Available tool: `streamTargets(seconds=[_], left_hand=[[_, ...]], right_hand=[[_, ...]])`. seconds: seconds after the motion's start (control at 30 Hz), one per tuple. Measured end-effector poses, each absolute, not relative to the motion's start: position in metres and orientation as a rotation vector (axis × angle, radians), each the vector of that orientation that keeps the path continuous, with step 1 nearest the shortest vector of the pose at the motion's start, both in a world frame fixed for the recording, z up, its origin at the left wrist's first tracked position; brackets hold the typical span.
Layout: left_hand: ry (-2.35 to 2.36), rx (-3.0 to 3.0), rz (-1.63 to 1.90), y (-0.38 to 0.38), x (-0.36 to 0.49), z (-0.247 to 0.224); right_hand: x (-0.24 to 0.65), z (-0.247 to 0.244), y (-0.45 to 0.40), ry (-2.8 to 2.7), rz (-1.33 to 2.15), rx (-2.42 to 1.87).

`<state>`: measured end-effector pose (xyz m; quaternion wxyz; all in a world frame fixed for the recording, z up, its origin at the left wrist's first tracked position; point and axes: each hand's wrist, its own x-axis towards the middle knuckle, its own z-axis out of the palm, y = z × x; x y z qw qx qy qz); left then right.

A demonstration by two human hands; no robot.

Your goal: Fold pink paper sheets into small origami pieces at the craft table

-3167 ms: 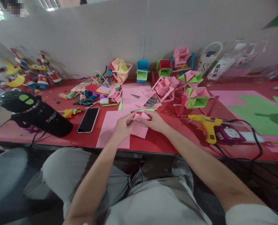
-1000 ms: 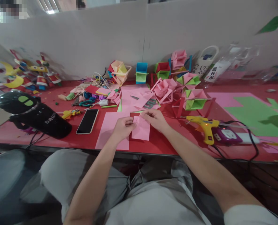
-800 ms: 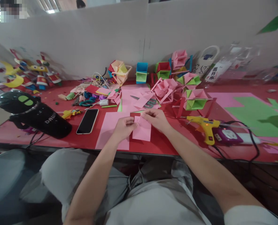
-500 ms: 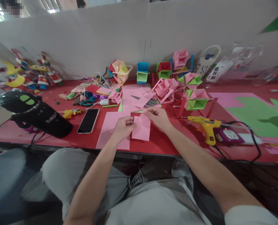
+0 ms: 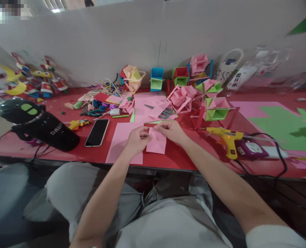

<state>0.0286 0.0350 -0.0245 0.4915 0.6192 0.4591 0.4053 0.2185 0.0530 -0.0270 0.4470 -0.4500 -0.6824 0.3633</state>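
A small creased pink paper (image 5: 156, 144) is held just above the red table (image 5: 177, 158). My left hand (image 5: 139, 139) pinches its upper left edge, and my right hand (image 5: 170, 132) grips its upper right side with thumb and fingers. Part of the paper's top is hidden by my fingers. Under and beside my left hand lies a larger pink sheet (image 5: 119, 141). Beyond my hands, pink strips (image 5: 159, 109) and scissors (image 5: 167, 112) rest on another pink sheet (image 5: 141, 103).
On the left are a phone (image 5: 97, 132) and a black tumbler (image 5: 41, 125). A yellow glue gun (image 5: 227, 139) with cables lies on the right. Folded paper models (image 5: 216, 109) stand along the back, near green sheets (image 5: 284, 127) and plastic bottles (image 5: 242, 77).
My right hand has shifted slightly left along the paper's top, closer to my left hand. The small pink paper has moved a little.
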Motion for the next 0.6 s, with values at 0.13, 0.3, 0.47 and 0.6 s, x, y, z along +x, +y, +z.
streamTargets(seconds=[0.13, 0.3, 0.47, 0.6], left_hand=[[1.132, 1.455, 0.974, 0.036, 0.026, -0.027], [1.119, 1.441, 0.957, 0.035, 0.021, -0.028], [1.028, 1.491, 0.895, 0.033, 0.022, -0.027], [1.033, 1.496, 0.862, 0.031, 0.024, -0.026]], right_hand=[[0.224, -0.029, 0.059, -1.48, 0.964, -1.125], [0.226, -0.023, 0.058, -1.345, 1.134, -1.01], [0.217, -0.023, 0.051, -1.783, 1.087, -1.053], [0.215, -0.027, 0.051, -1.807, 1.067, -1.118]])
